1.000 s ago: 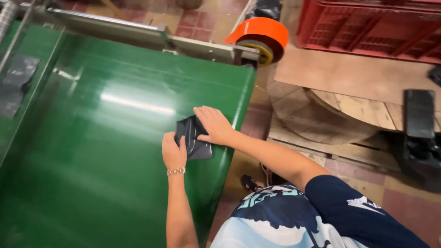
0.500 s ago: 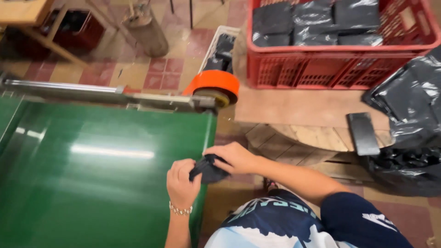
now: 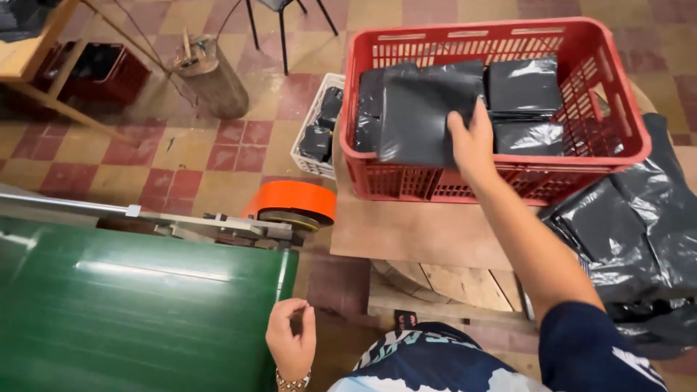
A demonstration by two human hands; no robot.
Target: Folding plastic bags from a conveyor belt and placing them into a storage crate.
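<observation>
1. Reaching forward, your right hand (image 3: pixel 472 141) grips a flat black folded packet (image 3: pixel 421 120) by its right edge, fingers wrapped behind it and thumb in front (the packet hangs over the near-left part of the crate).
2. Under that hand sits the red plastic crate (image 3: pixel 624 94), with more black packets (image 3: pixel 523 87) stacked flat inside, just right of your fingers.
3. The crate rests on a brown board (image 3: pixel 406 232) that lies below your right forearm.
4. Your left hand (image 3: pixel 292 341) is low and close to your body, fingers curled loosely inward and holding nothing; it hovers just off the right edge of the green table (image 3: pixel 131 312).
5. Ahead of the left hand, at the table's corner, an orange roll (image 3: pixel 294 199) sits on a metal rail (image 3: pixel 181 221).
6. To the right of your right arm lies a heap of crumpled black plastic bags (image 3: pixel 632 239).
7. Beyond the left hand, on the tiled floor, a small white basket (image 3: pixel 319 127) holds more black packets.
</observation>
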